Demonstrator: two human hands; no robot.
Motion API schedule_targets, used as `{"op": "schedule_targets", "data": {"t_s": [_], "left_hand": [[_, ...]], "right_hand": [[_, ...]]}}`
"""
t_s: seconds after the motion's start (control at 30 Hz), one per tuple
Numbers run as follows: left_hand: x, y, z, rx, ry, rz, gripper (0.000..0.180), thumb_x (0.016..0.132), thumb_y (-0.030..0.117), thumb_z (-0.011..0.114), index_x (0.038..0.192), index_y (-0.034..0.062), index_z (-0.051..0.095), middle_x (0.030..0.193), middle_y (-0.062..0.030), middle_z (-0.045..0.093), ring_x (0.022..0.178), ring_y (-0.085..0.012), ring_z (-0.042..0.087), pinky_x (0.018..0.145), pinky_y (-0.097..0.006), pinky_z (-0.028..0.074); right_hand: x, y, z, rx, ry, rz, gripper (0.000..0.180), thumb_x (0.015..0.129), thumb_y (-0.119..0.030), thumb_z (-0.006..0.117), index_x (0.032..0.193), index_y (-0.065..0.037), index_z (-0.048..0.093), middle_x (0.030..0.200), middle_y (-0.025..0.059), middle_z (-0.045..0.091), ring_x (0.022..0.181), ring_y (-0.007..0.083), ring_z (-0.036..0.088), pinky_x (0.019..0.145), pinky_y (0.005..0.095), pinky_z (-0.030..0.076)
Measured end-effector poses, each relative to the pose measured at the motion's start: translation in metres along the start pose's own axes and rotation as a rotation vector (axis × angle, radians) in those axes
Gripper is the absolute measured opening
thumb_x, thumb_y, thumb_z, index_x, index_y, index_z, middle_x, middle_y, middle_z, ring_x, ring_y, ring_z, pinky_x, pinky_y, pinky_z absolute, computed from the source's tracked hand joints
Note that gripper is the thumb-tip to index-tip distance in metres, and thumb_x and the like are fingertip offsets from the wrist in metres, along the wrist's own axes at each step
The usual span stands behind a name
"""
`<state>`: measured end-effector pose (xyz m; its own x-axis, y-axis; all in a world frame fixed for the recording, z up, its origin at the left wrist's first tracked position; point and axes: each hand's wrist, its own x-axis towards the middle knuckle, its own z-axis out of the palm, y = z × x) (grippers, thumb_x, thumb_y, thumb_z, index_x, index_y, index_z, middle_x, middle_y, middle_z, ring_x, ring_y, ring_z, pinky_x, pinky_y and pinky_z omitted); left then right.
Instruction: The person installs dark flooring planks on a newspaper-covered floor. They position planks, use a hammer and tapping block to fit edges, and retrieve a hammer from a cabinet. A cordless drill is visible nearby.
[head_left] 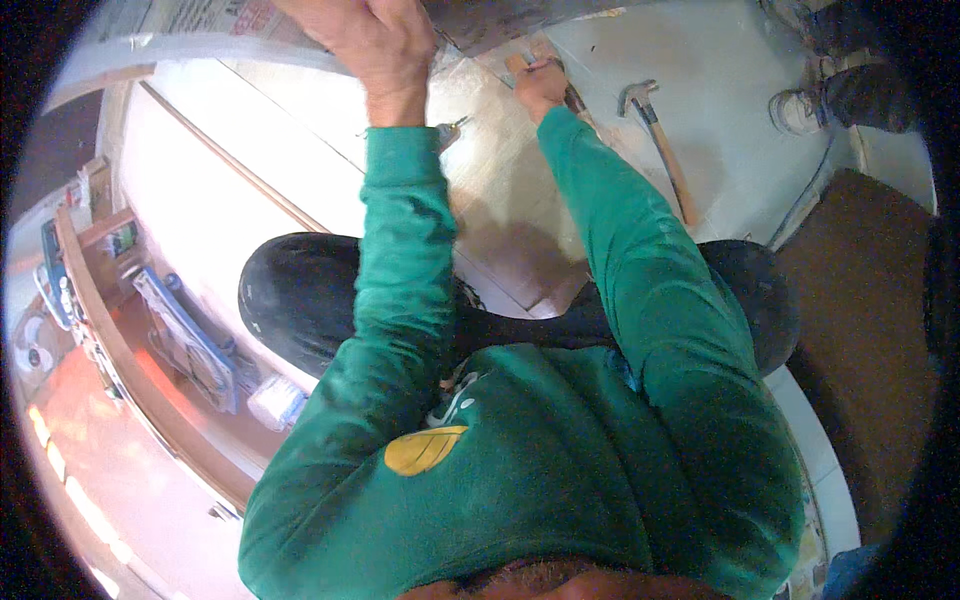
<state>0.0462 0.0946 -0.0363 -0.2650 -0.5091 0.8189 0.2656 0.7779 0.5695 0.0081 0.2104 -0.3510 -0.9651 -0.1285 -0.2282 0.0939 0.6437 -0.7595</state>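
My left hand (385, 40) is at the top edge of the view, its back toward me, against a panel (225, 25) wrapped in printed plastic. Most of its fingers are cut off or hidden. Farther right, my right hand (541, 88) is low over the floor, closed around a light wooden piece (516, 64) whose full shape is covered by the fingers. A dark strip (575, 100) shows beside that wrist. To its right lies a claw hammer (668, 160) with a wooden handle. Between my forearms rests a small tool (453, 132), too unclear to name.
At left stands a wooden drawer or open box (75, 255) holding a blue-edged item (190, 335) and other goods. A thin wooden strip (235, 160) runs along a pale board. Someone's shoe (797, 112) is at the upper right, above a brown mat or board (870, 330).
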Motion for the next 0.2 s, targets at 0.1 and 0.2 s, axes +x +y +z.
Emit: {"op": "schedule_targets", "data": {"t_s": [0.1,0.2], "left_hand": [[0.056,0.023,0.016,0.140,-0.005,0.144,0.063,0.107,0.041,0.058,0.145,-0.0072,0.045,0.141,-0.0220,0.052,0.130,-0.0321,0.051,0.110,-0.040,0.040],[0.085,0.025,0.022,0.169,-0.045,0.273,0.073,0.104,0.051,0.059,0.145,-0.0085,0.045,0.141,-0.0240,0.053,0.130,-0.0356,0.050,0.112,-0.041,0.037]], "right_hand": [[0.015,0.011,-0.012,-0.251,-0.115,0.018,0.036,0.089,-0.032,0.073,0.107,-0.002,0.069,0.102,0.0211,0.075,0.098,0.0399,0.073,0.087,0.0472,0.058],[0.002,-0.004,-0.045,-0.309,-0.283,0.134,0.055,0.090,-0.042,0.073,0.124,0.000,0.062,0.111,0.0224,0.072,0.105,0.0413,0.069,0.094,0.0465,0.055]]}}
